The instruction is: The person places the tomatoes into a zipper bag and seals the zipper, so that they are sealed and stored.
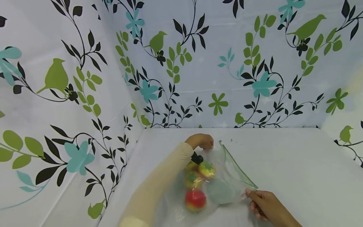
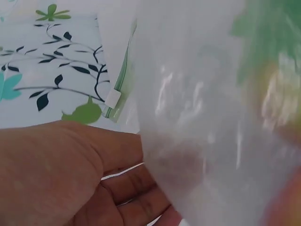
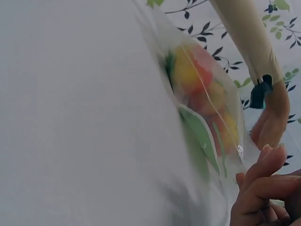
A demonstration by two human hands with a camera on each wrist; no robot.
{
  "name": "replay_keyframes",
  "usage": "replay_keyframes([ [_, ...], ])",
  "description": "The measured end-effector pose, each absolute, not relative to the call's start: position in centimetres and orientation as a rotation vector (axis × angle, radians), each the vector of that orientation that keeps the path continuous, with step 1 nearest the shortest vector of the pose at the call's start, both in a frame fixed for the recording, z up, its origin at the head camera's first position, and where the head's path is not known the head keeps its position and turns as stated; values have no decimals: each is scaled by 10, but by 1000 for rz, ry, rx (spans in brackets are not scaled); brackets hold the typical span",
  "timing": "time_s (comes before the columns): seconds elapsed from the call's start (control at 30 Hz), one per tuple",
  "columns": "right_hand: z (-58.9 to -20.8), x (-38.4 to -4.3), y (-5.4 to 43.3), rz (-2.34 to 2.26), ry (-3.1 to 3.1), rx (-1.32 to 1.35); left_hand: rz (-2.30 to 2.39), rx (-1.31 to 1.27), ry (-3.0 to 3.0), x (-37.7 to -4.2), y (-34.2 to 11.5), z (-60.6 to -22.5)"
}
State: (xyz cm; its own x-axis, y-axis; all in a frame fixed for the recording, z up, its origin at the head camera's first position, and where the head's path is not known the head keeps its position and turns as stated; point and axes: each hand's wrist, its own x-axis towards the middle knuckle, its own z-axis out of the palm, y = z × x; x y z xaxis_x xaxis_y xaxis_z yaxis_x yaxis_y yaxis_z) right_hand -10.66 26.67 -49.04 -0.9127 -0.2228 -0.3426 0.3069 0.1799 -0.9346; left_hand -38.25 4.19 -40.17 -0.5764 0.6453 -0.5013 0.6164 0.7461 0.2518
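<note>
A clear zip bag (image 1: 181, 217) with a green zip strip (image 1: 239, 167) lies on the white table, its mouth toward the right. Through the plastic show several round red-and-yellow fruits (image 1: 195, 199) and a pale green patch (image 1: 221, 190). At the bag's far edge, my left hand (image 1: 199, 141) pinches the plastic between thumb and fingers; the thumb tip shows blurred behind it in the left wrist view. A white slider (image 2: 113, 99) sits at the strip's far end. My right hand (image 1: 263, 203) pinches the near corner of the bag, by the strip's other end.
The white table (image 1: 297, 164) extends to the right of the bag. Cloth with leaves, birds and flowers (image 1: 181, 63) hangs behind and along both sides. A small black camera (image 1: 197, 158) is worn on the left wrist, over a cream sleeve (image 1: 158, 186).
</note>
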Motion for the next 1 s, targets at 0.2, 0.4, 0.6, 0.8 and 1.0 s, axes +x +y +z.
replay_keyframes([
  [0.2,-479,-128,285,-1695,2107,36,425,688,2241,-381,-5,-400],
  [0.4,-467,-152,298,-1589,2173,-109,680,545,2152,-371,-54,-408],
  [0.6,-461,-172,298,-1497,2200,-165,893,486,2093,-357,-97,-428],
  [0.8,-463,-186,295,-1437,2220,-195,1051,490,2059,-339,-127,-449],
  [1.0,-467,-199,288,-1377,2294,-252,1117,514,2066,-325,-144,-458],
])
